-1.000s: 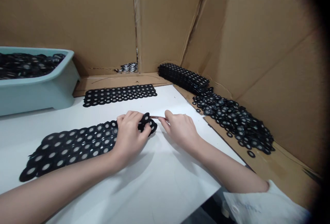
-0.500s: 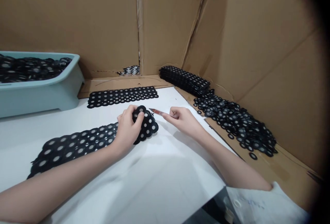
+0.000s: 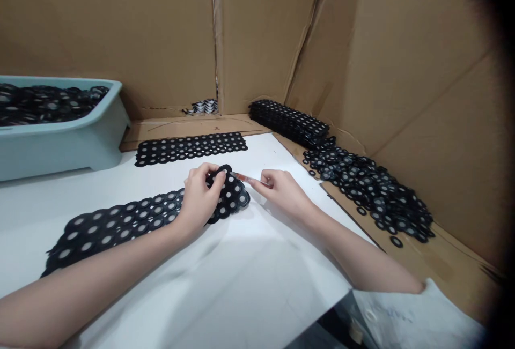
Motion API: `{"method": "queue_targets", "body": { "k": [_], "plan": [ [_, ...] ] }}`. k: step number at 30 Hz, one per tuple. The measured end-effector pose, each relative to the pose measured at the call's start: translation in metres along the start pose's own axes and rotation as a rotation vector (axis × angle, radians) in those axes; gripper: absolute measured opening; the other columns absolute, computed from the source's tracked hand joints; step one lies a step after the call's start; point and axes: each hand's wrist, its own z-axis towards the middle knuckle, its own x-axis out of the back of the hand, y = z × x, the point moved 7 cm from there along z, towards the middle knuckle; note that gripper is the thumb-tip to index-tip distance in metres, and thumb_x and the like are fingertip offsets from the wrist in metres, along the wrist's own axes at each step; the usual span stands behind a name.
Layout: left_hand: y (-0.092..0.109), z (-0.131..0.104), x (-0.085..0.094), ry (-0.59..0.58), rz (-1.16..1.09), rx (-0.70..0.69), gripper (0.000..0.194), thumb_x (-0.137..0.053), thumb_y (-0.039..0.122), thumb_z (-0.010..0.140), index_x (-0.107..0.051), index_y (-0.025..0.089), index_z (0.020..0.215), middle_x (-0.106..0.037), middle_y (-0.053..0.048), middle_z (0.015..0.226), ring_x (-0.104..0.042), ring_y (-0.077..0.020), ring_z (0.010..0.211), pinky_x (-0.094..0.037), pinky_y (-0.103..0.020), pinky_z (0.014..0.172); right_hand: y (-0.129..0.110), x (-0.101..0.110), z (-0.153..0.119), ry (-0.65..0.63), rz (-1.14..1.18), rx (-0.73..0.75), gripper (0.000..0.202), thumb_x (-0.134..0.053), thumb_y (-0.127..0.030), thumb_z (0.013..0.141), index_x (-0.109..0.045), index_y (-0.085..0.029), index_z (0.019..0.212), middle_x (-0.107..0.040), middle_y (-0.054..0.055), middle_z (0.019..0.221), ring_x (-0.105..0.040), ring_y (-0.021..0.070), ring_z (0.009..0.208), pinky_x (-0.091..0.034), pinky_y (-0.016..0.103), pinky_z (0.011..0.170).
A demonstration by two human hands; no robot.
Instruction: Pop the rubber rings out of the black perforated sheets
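Note:
Across the white work surface lies a long black perforated sheet (image 3: pixel 124 220) made of joined rings. My left hand (image 3: pixel 200 196) grips its right end, with the thumb on top and the fingers wrapped round the far edge. A small blade tool (image 3: pixel 242 177) with a reddish body is pinched in my right hand (image 3: pixel 281 188). The tool's tip points left and reaches the top corner of the sheet beside my left thumb; whether it touches cannot be made out. Farther back, a second black perforated sheet (image 3: pixel 191 148) lies flat.
A pale blue tub (image 3: pixel 60 148) of black rings stands at the left. Stacked black sheets (image 3: pixel 287 124) lie at the back right, with a heap of loose black rings (image 3: pixel 370 188) beside them. Cardboard walls (image 3: pixel 265 38) enclose the back and right.
My right hand has moved slightly left, bringing the blade tip from just off the sheet to its top corner. My left hand keeps its grip.

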Motion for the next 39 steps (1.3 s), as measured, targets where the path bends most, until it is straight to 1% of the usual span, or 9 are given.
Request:
{"method": "queue_targets", "body": {
  "k": [6, 12, 17, 22, 27, 30, 32, 36, 39],
  "plan": [
    [0.016, -0.008, 0.005, 0.081, 0.073, -0.144, 0.011, -0.047, 0.027, 0.079, -0.055, 0.02, 0.08, -0.059, -0.001, 0.086, -0.047, -0.0189, 0.088, -0.034, -0.033, 0.078, -0.003, -0.004, -0.002, 0.05, 0.036, -0.029, 0.039, -0.043, -0.044, 0.078, -0.031, -0.017, 0.053, -0.037, -0.004, 0.049, -0.033, 0.008, 0.048, -0.02, 0.023, 0.047],
    [0.027, -0.019, 0.003, 0.045, 0.149, -0.238, 0.011, -0.046, 0.025, 0.081, -0.056, 0.021, 0.082, -0.059, 0.0, 0.084, -0.047, -0.018, 0.087, -0.032, -0.033, 0.077, -0.007, -0.009, -0.001, 0.062, 0.054, -0.024, 0.039, -0.044, -0.044, 0.078, -0.035, -0.017, 0.051, -0.04, -0.003, 0.047, -0.034, 0.0084, 0.047, -0.022, 0.023, 0.047],
    [0.027, -0.022, 0.0, -0.015, 0.159, -0.218, 0.012, -0.043, 0.025, 0.083, -0.055, 0.022, 0.084, -0.057, 0.0, 0.086, -0.045, -0.0188, 0.088, -0.031, -0.035, 0.077, -0.004, -0.009, 0.004, 0.076, 0.048, -0.015, 0.038, -0.045, -0.046, 0.077, -0.04, -0.017, 0.053, -0.046, -0.002, 0.05, -0.039, 0.0098, 0.051, -0.024, 0.023, 0.049],
    [0.019, -0.018, -0.001, 0.014, 0.199, -0.15, 0.011, -0.04, 0.027, 0.083, -0.049, 0.021, 0.085, -0.053, -0.003, 0.091, -0.042, -0.021, 0.09, -0.031, -0.037, 0.078, -0.003, -0.005, 0.008, 0.075, 0.093, -0.015, 0.04, -0.047, -0.048, 0.075, -0.037, -0.017, 0.052, -0.04, -0.003, 0.05, -0.036, 0.009, 0.05, -0.022, 0.023, 0.048],
    [0.007, -0.009, -0.001, 0.032, 0.143, -0.087, 0.007, -0.042, 0.024, 0.081, -0.045, 0.02, 0.087, -0.054, -0.003, 0.091, -0.043, -0.0212, 0.092, -0.032, -0.038, 0.082, 0.013, 0.004, 0.014, -0.015, 0.304, -0.071, 0.045, -0.045, -0.053, 0.075, -0.032, -0.017, 0.051, -0.029, -0.005, 0.047, -0.027, 0.0069, 0.046, -0.018, 0.022, 0.045],
    [0.005, -0.007, -0.001, 0.019, 0.084, -0.072, 0.007, -0.041, 0.023, 0.081, -0.043, 0.021, 0.087, -0.054, -0.003, 0.092, -0.046, -0.0207, 0.093, -0.03, -0.04, 0.085, 0.023, 0.008, 0.016, 0.018, 0.486, -0.13, 0.044, -0.044, -0.056, 0.075, -0.035, -0.018, 0.054, -0.03, -0.006, 0.047, -0.025, 0.0059, 0.042, -0.019, 0.022, 0.043],
    [0.007, -0.007, -0.001, 0.014, 0.035, -0.082, 0.013, -0.043, 0.022, 0.08, -0.042, 0.022, 0.093, -0.055, -0.002, 0.091, -0.049, -0.0199, 0.091, -0.031, -0.04, 0.086, 0.02, 0.001, 0.014, 0.011, 0.592, -0.128, 0.041, -0.051, -0.054, 0.071, -0.039, -0.017, 0.058, -0.037, -0.005, 0.05, -0.029, 0.0054, 0.043, -0.022, 0.021, 0.042],
    [0.013, -0.009, 0.001, -0.001, -0.026, -0.121, 0.019, -0.045, 0.022, 0.08, -0.042, 0.025, 0.098, -0.057, 0.0, 0.087, -0.054, -0.0181, 0.083, -0.033, -0.04, 0.085, -0.003, -0.028, 0.007, -0.148, 0.789, -0.069, 0.027, -0.061, -0.04, 0.068, -0.053, -0.016, 0.077, -0.053, 0.0, 0.068, -0.045, 0.008, 0.054, -0.034, 0.021, 0.048],
    [0.014, -0.009, 0.0, -0.004, -0.041, -0.154, 0.014, -0.046, 0.023, 0.08, -0.045, 0.024, 0.094, -0.057, -0.001, 0.093, -0.053, -0.0182, 0.088, -0.034, -0.039, 0.085, -0.009, -0.035, 0.006, -0.129, 0.826, -0.043, 0.02, -0.06, -0.03, 0.068, -0.056, -0.014, 0.08, -0.055, 0.001, 0.073, -0.048, 0.0089, 0.058, -0.037, 0.022, 0.051]
  ]
}}
